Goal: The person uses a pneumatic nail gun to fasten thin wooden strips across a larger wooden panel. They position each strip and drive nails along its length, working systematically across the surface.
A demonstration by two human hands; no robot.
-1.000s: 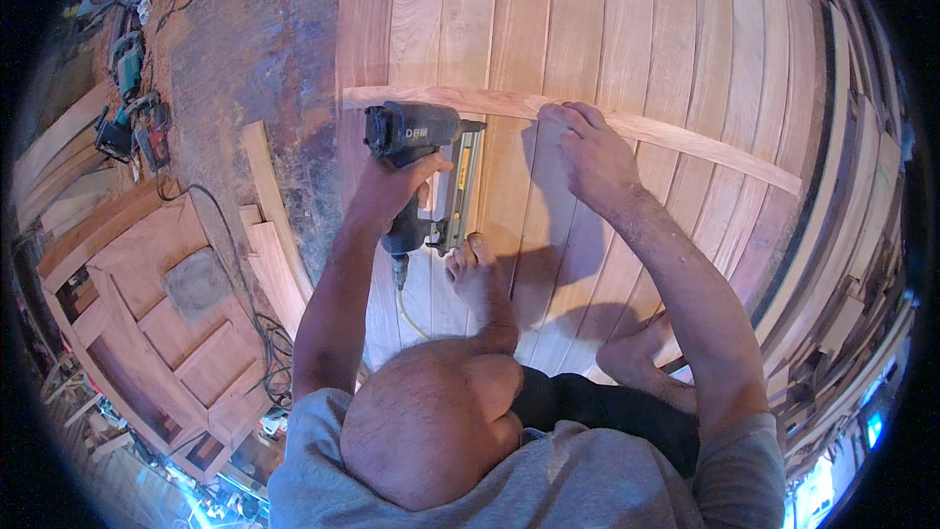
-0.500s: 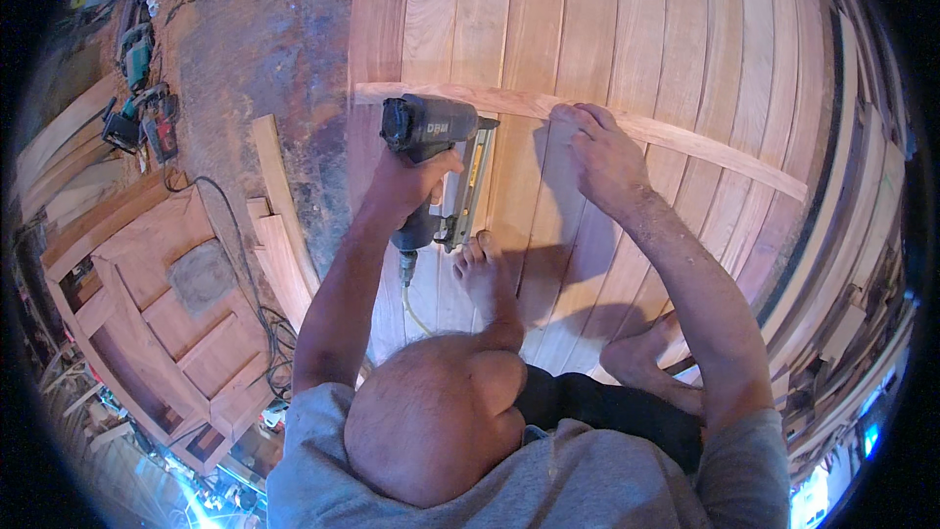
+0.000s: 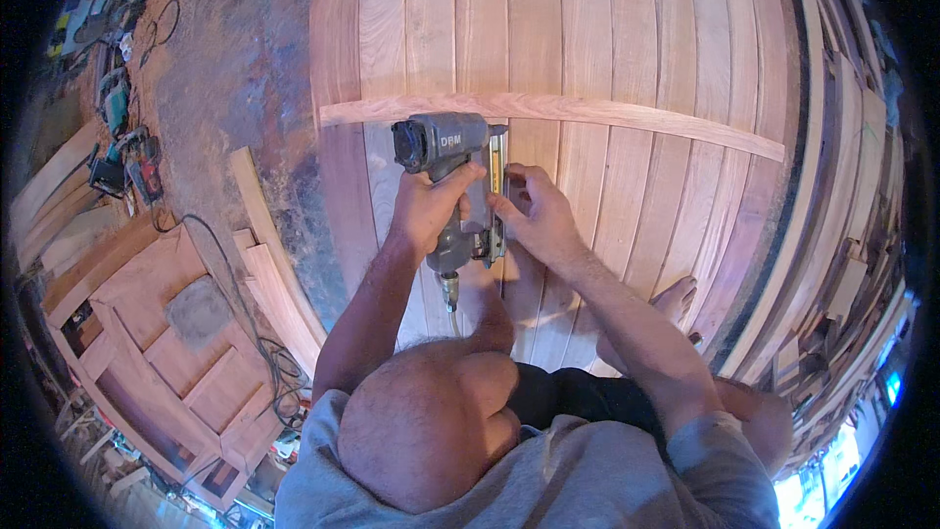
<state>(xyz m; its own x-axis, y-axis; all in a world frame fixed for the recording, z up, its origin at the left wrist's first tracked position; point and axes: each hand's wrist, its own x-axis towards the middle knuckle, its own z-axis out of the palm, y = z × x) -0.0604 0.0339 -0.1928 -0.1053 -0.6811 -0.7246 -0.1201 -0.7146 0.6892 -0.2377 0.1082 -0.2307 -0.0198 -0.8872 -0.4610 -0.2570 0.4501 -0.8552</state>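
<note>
My left hand (image 3: 428,211) is wrapped round the handle of a dark grey nail gun (image 3: 446,140), with an air hose fitting at its lower end. Its nose lies just below a thin reddish wooden strip (image 3: 548,108). At the gun's long, narrow magazine (image 3: 496,162) is my right hand (image 3: 543,225), the thumb on it and the bent fingers against its right side. The strip runs crosswise over a panel of pale boards (image 3: 534,24) laid side by side. My feet are on the panel too.
Left of the panel lie loose wood pieces (image 3: 269,235) on a stained, dusty floor (image 3: 225,59). A framed wooden piece (image 3: 211,392) with a coiled black cable (image 3: 279,372) is at lower left, power tools (image 3: 116,103) beyond. Long timber lengths (image 3: 808,186) line the right side.
My right hand has left the wooden strip and come down and left to the nail gun's magazine. The gun has shifted slightly right in my left hand, and the view has shifted.
</note>
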